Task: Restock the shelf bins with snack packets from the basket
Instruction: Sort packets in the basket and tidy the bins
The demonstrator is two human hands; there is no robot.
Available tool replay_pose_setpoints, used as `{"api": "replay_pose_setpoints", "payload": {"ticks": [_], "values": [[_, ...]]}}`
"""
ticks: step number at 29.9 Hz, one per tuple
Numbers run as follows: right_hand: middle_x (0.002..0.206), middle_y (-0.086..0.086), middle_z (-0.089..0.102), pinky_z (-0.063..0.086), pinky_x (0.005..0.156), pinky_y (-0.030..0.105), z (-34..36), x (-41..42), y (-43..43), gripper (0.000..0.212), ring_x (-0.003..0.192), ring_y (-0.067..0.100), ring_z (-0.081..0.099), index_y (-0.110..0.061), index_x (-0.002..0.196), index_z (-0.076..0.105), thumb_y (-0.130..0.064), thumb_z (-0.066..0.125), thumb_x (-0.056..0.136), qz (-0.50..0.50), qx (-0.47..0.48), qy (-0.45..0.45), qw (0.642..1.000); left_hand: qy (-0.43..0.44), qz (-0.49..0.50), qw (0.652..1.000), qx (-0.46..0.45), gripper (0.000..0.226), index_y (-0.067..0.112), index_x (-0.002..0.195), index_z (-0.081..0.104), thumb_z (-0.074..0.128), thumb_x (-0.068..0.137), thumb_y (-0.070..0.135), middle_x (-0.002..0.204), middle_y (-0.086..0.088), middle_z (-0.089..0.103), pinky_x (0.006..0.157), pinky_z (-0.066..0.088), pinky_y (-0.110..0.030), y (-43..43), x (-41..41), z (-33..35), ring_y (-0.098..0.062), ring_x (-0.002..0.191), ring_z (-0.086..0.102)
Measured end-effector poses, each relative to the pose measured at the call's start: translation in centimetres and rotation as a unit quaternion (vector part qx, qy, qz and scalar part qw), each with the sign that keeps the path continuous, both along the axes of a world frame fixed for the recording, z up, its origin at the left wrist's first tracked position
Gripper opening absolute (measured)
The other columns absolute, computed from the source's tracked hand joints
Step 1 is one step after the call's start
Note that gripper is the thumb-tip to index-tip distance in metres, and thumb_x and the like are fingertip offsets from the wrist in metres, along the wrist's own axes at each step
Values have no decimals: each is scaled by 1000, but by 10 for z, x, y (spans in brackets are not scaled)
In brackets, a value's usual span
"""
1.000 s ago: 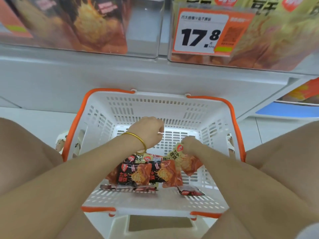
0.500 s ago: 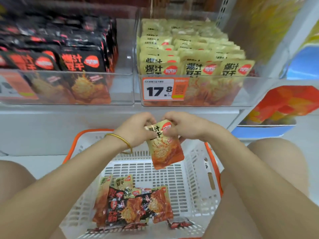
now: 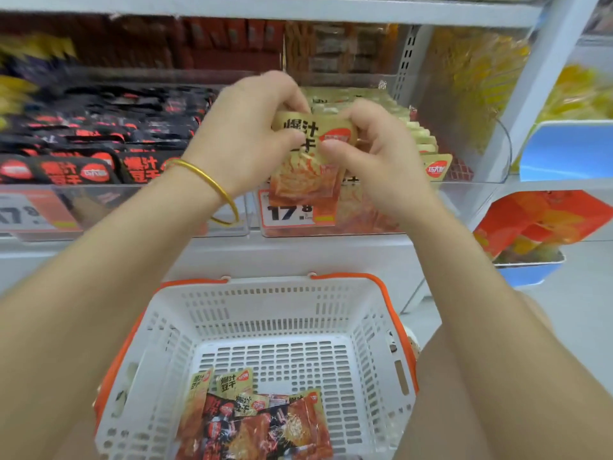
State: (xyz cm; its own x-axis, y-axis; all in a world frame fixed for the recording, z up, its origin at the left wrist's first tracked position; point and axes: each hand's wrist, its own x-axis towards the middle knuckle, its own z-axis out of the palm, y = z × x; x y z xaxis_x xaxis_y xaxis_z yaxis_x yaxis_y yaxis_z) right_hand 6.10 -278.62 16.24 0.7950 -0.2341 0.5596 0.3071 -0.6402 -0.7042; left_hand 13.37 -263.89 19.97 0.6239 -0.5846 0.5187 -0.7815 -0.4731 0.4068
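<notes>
Hands up at shelf height: left hand (image 3: pixel 245 134) and right hand (image 3: pixel 374 151) both pinch one yellow snack packet (image 3: pixel 308 157) by its top edge, fingers (image 3: pixel 335 148) curled on it, thumbs in front. Pkt hangs upright between them, just in front of the clear bin (image 3: pixel 374 214) of matching yellow pkts, covering part of the price tag (image 3: pixel 295 212). Gold bangle (image 3: pixel 212 187) on left wrist. Left of the fingers, a bin of black packets (image 3: pixel 99 144). Well below them, white basket (image 3: pixel 285 303) w/ orange handles, a pile of mixed packets (image 3: pixel 255 423) at its near end.
</notes>
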Motion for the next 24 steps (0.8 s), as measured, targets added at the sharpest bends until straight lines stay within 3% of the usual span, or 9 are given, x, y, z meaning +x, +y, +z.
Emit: {"api": "replay_pose_setpoints", "payload": {"ticks": [3, 9, 15, 19, 24], "values": [[74, -12, 55, 50, 72, 34, 14, 10, 4, 5, 78, 17, 60, -11, 85, 59, -10, 63, 83, -18, -22, -60, 998, -65, 18, 997, -41, 16, 17, 102, 61, 61, 86, 16, 94, 9, 53, 77, 35, -24, 0, 3, 9, -11, 88, 47], [70, -20, 53, 44, 68, 22, 18, 22, 7, 2, 71, -2, 53, -11, 84, 61, -11, 61, 82, -44, -64, -112, 991, -112, 10, 990, -85, 16, 12, 101, 59, 59, 85, 13, 91, 9, 53, 74, 39, -26, 4, 6, 7, -10, 83, 47], [78, -17, 57, 48, 74, 45, -4, 27, 6, 10, 79, 17, 59, -18, 91, 63, -24, 60, 83, -62, -113, -42, 991, -63, 15, 995, -72, 20, 11, 104, 61, 61, 84, 12, 92, 10, 53, 78, 38, -29, 6, 14, -23, -19, 89, 55], [86, -9, 54, 46, 77, 41, 1, 26, 3, 16, 83, 13, 51, -20, 97, 65, -29, 60, 85, -82, -186, -11, 979, -42, 3, 997, -69, 22, 11, 110, 59, 59, 89, 15, 97, 11, 52, 78, 36, -23, 8, 19, -28, -8, 85, 47], [82, -10, 55, 48, 76, 40, 18, 29, 0, 13, 84, 19, 54, -22, 94, 63, -27, 68, 82, -99, -227, 60, 967, 11, 23, 996, -85, 14, 12, 101, 56, 61, 88, 17, 91, 5, 51, 78, 41, -28, 5, 25, -31, -13, 83, 48]]}}
